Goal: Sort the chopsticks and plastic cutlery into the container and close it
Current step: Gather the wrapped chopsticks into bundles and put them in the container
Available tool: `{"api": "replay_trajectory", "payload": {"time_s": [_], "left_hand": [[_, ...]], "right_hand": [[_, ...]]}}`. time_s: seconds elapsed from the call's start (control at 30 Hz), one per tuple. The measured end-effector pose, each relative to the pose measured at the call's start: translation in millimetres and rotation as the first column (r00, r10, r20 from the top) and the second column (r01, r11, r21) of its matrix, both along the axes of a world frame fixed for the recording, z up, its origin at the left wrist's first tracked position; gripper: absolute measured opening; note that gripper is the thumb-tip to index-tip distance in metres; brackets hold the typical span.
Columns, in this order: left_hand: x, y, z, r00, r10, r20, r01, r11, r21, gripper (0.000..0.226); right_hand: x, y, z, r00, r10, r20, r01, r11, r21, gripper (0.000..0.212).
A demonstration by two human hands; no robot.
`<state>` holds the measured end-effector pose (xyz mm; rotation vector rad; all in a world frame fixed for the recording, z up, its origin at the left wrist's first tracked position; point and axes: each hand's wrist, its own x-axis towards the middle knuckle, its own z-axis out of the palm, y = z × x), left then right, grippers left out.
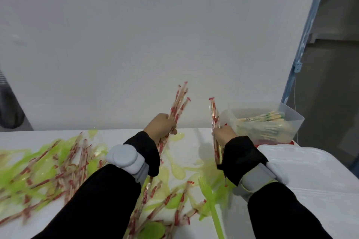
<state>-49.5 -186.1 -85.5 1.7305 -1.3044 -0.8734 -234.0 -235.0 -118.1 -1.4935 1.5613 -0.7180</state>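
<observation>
while each fist clamps wrapped chopsticks, left hand (160, 125) and right hand (223, 135) hover apart, container (291, 122) just beside the right.

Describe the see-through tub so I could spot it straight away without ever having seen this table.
Start at the white table and go to its far right corner, beyond the right hand. There stands the clear plastic container, open on top. It alone holds green-wrapped chopsticks; the white lid lies nearer, and the loose chopsticks on the table have red wrappers.
</observation>
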Motion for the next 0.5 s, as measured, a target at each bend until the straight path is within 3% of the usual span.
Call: {"api": "replay_trajectory", "payload": {"time_s": [0.1, 0.23, 0.37, 0.5], "left_hand": [[-9, 7, 8, 0.975, -0.047, -0.218, 0.027, 0.995, -0.094, 0.012], [-26, 10, 11, 0.960, -0.073, -0.270, -0.001, 0.964, -0.266, 0.011], [-37, 5, 13, 0.950, -0.056, -0.309, -0.078, 0.911, -0.404, 0.007], [-47, -2, 7, 0.950, -0.069, -0.305, -0.079, 0.891, -0.447, 0.013]], "right_hand": [[13, 15, 15, 0.945, -0.002, 0.327, 0.001, 1.000, 0.003, 0.019], [33, 30, 28, 0.791, 0.089, 0.606, -0.037, 0.995, -0.098, 0.016], [51, 36, 38, 0.686, 0.172, 0.707, -0.039, 0.979, -0.200, 0.015], [66, 27, 39, 0.720, 0.202, 0.664, -0.012, 0.960, -0.279, 0.020]]}}
